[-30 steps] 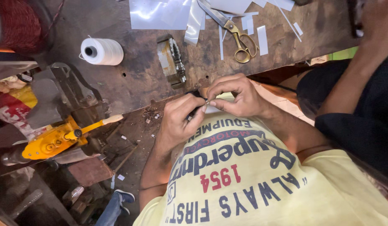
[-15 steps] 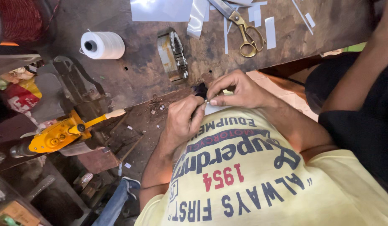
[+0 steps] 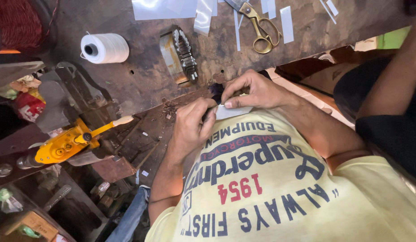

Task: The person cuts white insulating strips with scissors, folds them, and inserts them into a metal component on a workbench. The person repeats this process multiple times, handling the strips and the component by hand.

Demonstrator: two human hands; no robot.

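My left hand and my right hand meet at the edge of a dark wooden workbench, just above my yellow printed shirt. Both hands pinch a small white strip, thumb and fingers closed on it. A small dark object sits between the fingertips; I cannot tell what it is. The left fingers hide part of the strip.
On the bench lie a white thread spool, a toothed metal part, gold-handled scissors and white paper strips. A yellow power tool and a grey vise are at left. Another person's arm in dark clothes is at right.
The view has shifted a little, so the bench items sit higher in the frame. Both hands stay together on the strip, with only small finger movements.
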